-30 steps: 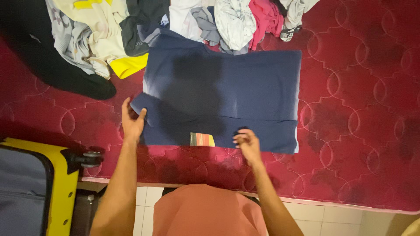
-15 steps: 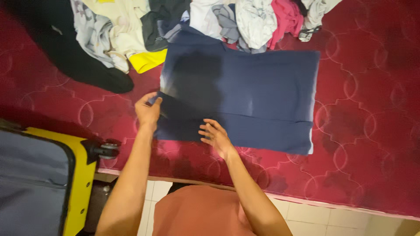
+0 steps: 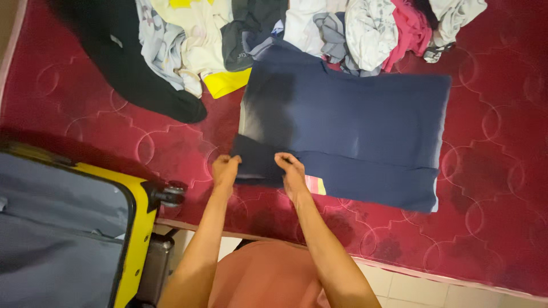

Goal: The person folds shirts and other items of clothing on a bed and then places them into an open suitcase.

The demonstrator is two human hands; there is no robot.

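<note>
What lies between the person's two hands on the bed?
In the head view, only the near left corner of the navy blue garment lies between the left hand and the right hand; both hands grip it.

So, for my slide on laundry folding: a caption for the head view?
Both hands, left hand and right hand, grip the near-left corner of a navy garment on a maroon mattress.

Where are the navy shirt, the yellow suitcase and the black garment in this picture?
navy shirt (image 3: 365, 131), head view, on the flat middle of the cloth.
yellow suitcase (image 3: 134, 239), head view, on its yellow rim.
black garment (image 3: 134, 74), head view, on the middle of the dark cloth at the upper left.
</note>
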